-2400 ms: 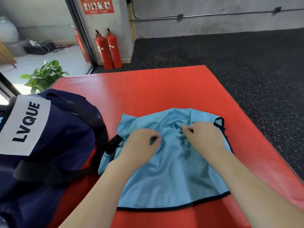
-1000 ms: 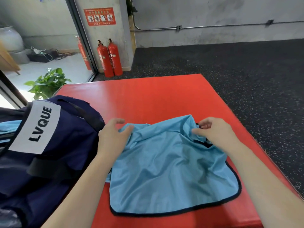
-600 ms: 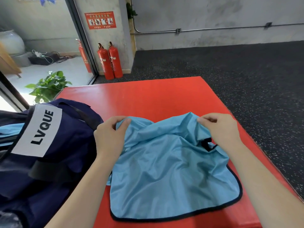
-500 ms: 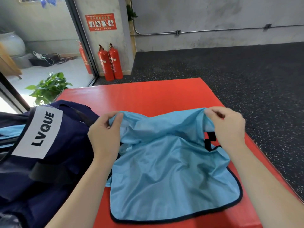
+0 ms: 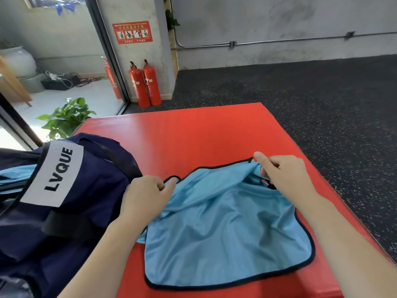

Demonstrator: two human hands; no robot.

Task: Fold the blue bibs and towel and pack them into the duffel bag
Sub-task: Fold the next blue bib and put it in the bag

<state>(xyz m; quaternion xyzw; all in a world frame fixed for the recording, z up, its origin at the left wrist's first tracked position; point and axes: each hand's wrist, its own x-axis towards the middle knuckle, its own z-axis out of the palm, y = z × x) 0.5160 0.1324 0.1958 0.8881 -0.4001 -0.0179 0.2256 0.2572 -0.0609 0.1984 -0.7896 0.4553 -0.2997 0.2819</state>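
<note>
2 hands (image 5: 214,186) pinch bib (image 5: 225,233) (apparently its shoulders).

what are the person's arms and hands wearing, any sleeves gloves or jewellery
Nothing shows on either. The left hand and right hand are bare, with no gloves, rings or watch in view. Both forearms are uncovered right down to the bottom edge of the picture, so no sleeve is visible.

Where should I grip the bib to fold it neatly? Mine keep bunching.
Grip the bib at its two far corners from above, as the left hand and right hand do: the black-trimmed far edge lifts evenly while the near hem stays flat on the mat.
</note>
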